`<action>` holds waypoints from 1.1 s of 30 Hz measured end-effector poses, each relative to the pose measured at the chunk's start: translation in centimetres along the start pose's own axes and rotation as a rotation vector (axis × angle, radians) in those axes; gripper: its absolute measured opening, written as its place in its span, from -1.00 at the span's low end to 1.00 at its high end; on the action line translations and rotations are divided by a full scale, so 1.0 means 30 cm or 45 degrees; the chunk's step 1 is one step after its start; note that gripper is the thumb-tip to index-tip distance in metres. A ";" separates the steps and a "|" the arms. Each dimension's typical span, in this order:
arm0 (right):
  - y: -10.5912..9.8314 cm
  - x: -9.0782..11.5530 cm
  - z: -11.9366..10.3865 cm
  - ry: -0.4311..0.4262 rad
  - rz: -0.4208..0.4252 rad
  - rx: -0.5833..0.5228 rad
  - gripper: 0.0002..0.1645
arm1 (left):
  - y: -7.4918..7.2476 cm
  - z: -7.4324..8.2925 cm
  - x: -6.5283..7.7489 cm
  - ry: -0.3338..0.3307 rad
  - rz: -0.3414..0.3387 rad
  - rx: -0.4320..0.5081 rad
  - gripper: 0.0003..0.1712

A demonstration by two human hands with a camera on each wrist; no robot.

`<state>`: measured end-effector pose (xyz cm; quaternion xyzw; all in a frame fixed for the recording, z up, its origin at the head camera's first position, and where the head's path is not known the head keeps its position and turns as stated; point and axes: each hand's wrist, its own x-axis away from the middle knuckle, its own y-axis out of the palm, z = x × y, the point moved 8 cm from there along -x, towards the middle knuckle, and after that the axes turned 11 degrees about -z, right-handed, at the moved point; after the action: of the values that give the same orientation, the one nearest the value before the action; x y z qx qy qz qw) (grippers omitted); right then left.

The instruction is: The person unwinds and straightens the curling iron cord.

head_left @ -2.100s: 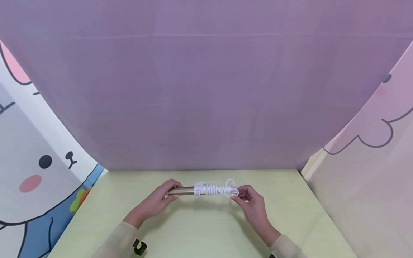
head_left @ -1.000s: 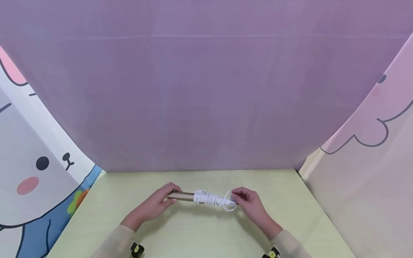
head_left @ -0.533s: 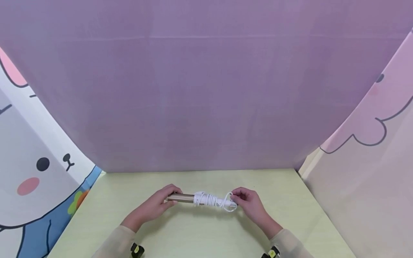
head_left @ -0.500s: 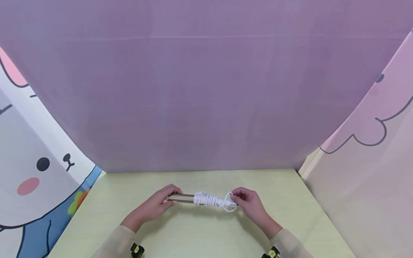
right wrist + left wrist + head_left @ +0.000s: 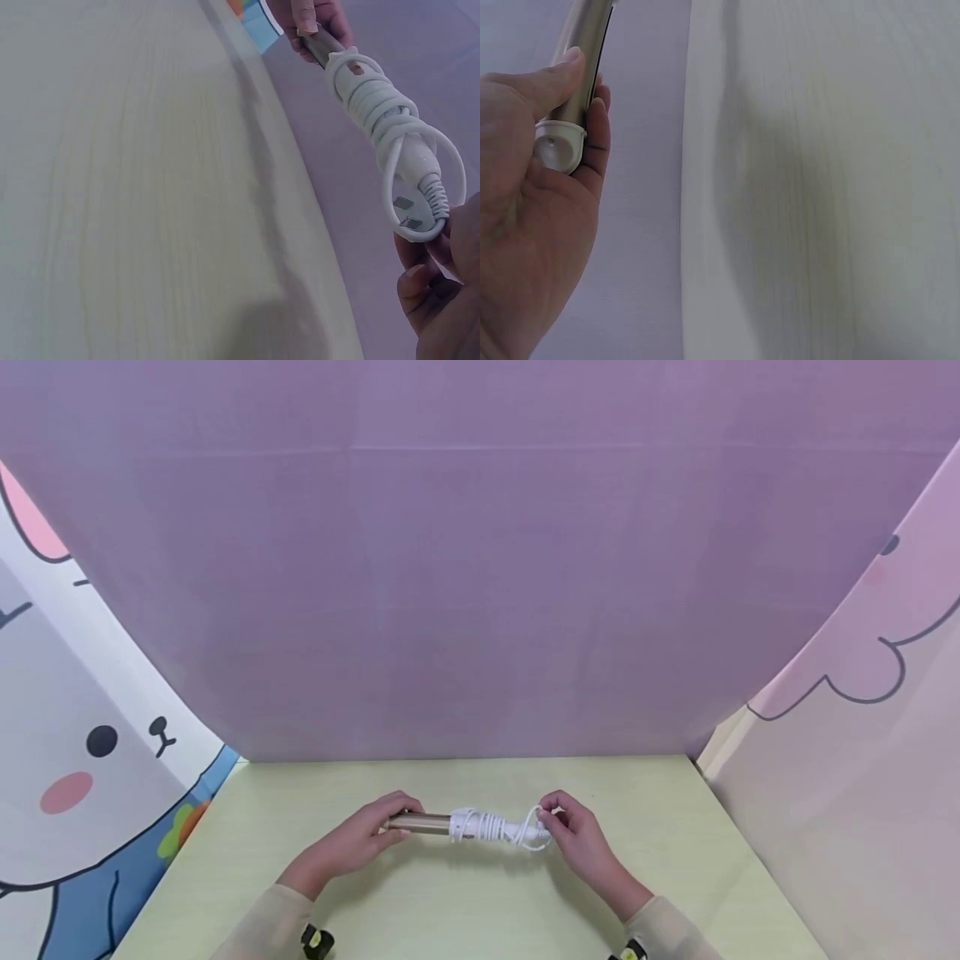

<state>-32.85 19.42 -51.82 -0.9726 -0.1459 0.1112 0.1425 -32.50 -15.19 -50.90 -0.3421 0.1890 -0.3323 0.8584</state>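
A curling iron with a gold barrel (image 5: 427, 823) and a white handle is held level above the table by both hands. My left hand (image 5: 356, 835) grips the barrel's far end, thumb on one side and fingers on the other; the left wrist view shows its white end cap (image 5: 559, 146) against the palm. White power cord (image 5: 489, 826) is wound several times round the handle. At the handle's end, my right hand (image 5: 585, 843) pinches the cord close to the plug (image 5: 411, 212), whose flat metal prongs show in the right wrist view. A cord loop stands out there.
Beneath the hands lies a pale wood-grain table (image 5: 465, 910), with their shadows on it. A purple cloth (image 5: 480, 610) hangs behind its back edge. Cartoon-printed cloths flank it, a white and blue one (image 5: 60, 693) on the left, a pink one (image 5: 862, 693) on the right.
Over two seconds the curling iron has come slightly lower, its handle end dipping. My right fingers have shifted from the plug end to the cord loop's upper side. Recently almost nothing moves.
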 end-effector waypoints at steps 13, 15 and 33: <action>-0.029 -0.012 -0.034 -0.093 0.113 0.069 -0.96 | 0.008 -0.015 -0.005 -0.033 0.018 -0.005 -0.62; -0.034 -0.013 -0.041 -0.116 0.124 0.100 -0.94 | 0.013 -0.027 -0.001 -0.039 0.015 0.005 -0.64; -0.066 0.011 -0.165 -0.466 0.126 0.358 -0.75 | -0.016 -0.074 0.013 -0.143 0.123 0.007 -0.67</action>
<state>-31.77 20.14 -46.64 -0.9129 -0.1047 0.3117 0.2420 -33.66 -16.75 -52.15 -0.3483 0.1556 -0.2713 0.8837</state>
